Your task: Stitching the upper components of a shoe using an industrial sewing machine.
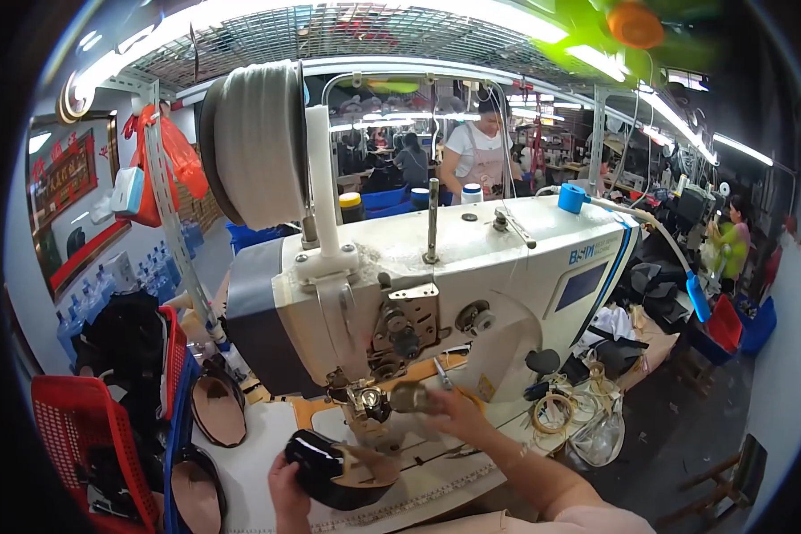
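Observation:
My left hand [287,491] is closed around one end of a glossy black shoe upper [316,458], held tilted at the near edge of the sewing machine's bed. The upper's brownish lining shows on its right side. Above it is the metal needle and presser area of a large white sewing machine [516,240]. My right hand [461,416] reaches to the right of that area, its fingertips at a blurred brownish-grey rounded part [409,398]. The fingers are partly hidden and smeared, so I cannot make out their grip.
More black shoe uppers [218,409] lie at the left, beside red baskets [78,427]. A large binding-tape reel [262,147] stands atop the machine. Tape rolls [552,414] and a plastic bag [598,440] sit at the right. An aproned person [476,151] stands behind; a stool [730,485] is at lower right.

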A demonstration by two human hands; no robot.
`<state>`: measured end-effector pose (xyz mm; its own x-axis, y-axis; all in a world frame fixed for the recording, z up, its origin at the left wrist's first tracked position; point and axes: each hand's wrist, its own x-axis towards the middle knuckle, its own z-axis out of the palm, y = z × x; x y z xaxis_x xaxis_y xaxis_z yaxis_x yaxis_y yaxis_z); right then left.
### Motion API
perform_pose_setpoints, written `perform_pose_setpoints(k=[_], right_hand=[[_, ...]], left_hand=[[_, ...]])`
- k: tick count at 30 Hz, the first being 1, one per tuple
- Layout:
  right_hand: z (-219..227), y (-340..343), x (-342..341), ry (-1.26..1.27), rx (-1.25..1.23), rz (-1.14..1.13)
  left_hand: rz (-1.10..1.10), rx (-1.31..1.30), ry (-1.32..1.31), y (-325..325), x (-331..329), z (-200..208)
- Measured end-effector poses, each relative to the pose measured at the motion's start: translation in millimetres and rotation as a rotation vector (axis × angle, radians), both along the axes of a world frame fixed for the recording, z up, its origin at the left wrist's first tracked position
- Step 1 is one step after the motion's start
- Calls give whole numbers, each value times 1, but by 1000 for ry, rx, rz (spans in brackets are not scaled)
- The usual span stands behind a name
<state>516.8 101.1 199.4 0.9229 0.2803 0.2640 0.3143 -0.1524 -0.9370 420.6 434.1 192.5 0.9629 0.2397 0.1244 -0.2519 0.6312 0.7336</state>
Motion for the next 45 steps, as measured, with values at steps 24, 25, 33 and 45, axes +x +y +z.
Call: perform_pose_setpoints(k=[24,25,33,45], right_hand=[[26,22,-83,-383,-300,-282],[37,38,-87,-366,-355,-244],[25,86,-70,-440,-283,-139],[21,100,-78,-452,-42,-130]], left_hand=[[-375,-110,250,-40,-32,10],[-358,-105,251,-40,-34,12],[-295,-101,255,-39,-46,18],[-145,-100,271,-50,-43,17]])
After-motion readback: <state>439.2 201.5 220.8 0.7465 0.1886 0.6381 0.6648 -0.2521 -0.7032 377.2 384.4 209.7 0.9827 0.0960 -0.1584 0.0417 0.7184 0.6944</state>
